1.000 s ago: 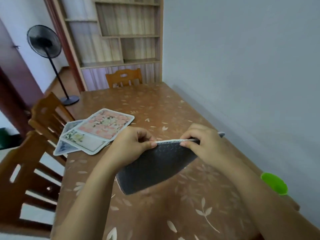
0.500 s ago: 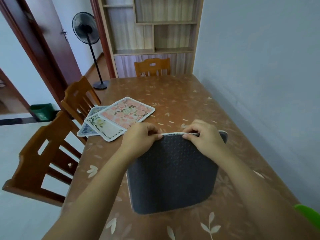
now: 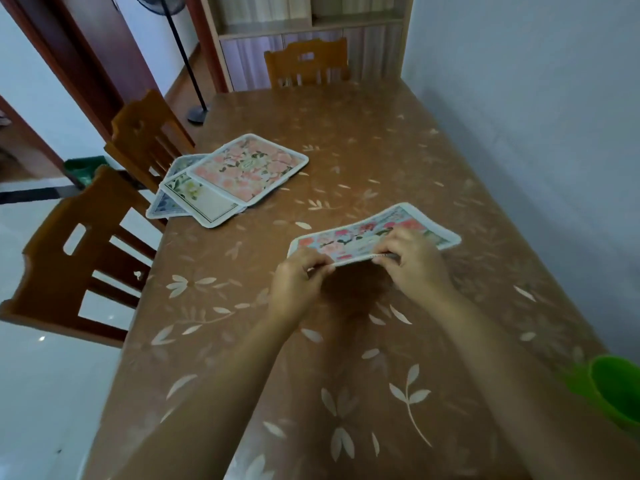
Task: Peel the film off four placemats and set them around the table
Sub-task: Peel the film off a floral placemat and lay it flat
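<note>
A floral placemat (image 3: 412,225) with a white rim is held nearly flat above the brown table (image 3: 363,143), picture side up. My left hand (image 3: 299,282) pinches its near edge at the left. My right hand (image 3: 412,261) pinches the same edge further right. Three more placemats lie overlapped at the table's left edge: a pink floral one (image 3: 249,168) on top, a cream one (image 3: 204,199) under it, and a bluish one (image 3: 166,206) lowest. Any film on them cannot be made out.
Two wooden chairs (image 3: 86,251) stand along the left side and one chair (image 3: 306,62) at the far end. A green cup (image 3: 616,389) sits at the near right edge. A wall runs along the right, a shelf unit and fan stand behind.
The held placemat has been tipped over from upright, with its dark back toward me, to almost flat with the floral face up. Both hands kept their pinch on its edge.
</note>
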Motion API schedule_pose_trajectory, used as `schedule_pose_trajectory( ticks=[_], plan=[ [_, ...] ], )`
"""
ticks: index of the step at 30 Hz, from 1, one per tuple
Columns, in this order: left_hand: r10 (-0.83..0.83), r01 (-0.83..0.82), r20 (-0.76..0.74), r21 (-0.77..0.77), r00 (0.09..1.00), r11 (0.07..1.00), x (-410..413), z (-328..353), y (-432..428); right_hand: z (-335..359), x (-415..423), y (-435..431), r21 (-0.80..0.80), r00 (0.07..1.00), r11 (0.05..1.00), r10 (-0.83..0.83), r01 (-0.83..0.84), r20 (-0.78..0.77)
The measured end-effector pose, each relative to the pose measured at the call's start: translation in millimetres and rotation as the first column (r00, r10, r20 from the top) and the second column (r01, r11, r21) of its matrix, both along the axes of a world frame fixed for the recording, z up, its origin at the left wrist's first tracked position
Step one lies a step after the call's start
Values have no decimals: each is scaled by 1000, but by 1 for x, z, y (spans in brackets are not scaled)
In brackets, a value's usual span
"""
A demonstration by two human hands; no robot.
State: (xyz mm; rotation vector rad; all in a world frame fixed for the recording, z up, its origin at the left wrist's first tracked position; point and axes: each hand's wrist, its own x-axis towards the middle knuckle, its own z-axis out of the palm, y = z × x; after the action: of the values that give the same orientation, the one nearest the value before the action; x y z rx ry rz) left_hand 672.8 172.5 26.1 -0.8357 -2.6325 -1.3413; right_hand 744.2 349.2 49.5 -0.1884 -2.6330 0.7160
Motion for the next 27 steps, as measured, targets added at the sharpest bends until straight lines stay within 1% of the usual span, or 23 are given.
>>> schedule_pose_trajectory(
  ticks=[2, 4, 8, 12, 17, 20, 23, 27],
  plan=[
    [-9, 16, 102, -61, 995, 998, 21, -35, -6, -37, 19, -3, -27, 994, 1000, 16, -13, 112],
    [-14, 36, 173, -125, 985, 991, 41, -64, -13, -68, 37, -7, -80, 976, 996, 52, -35, 210],
    [-4, 57, 238, -217, 971, 974, 73, -100, -24, -110, 64, -13, -171, 944, 984, 94, -41, 317],
    [7, 65, 258, -270, 966, 961, 90, -118, -28, -133, 79, -19, -199, 934, 979, 119, -53, 336],
    [-3, 61, 209, -274, 978, 960, 98, -127, -27, -150, 90, -20, -199, 925, 978, 130, -60, 358],
    [-6, 55, 182, -266, 983, 962, 99, -130, -27, -152, 94, -23, -139, 932, 986, 132, -89, 338],
    [0, 49, 194, -250, 981, 967, 100, -130, -27, -151, 98, -22, -107, 943, 987, 146, -119, 297],
    [9, 37, 189, -240, 982, 970, 100, -131, -27, -148, 104, -14, -80, 954, 991, 123, -105, 275]
  ],
)
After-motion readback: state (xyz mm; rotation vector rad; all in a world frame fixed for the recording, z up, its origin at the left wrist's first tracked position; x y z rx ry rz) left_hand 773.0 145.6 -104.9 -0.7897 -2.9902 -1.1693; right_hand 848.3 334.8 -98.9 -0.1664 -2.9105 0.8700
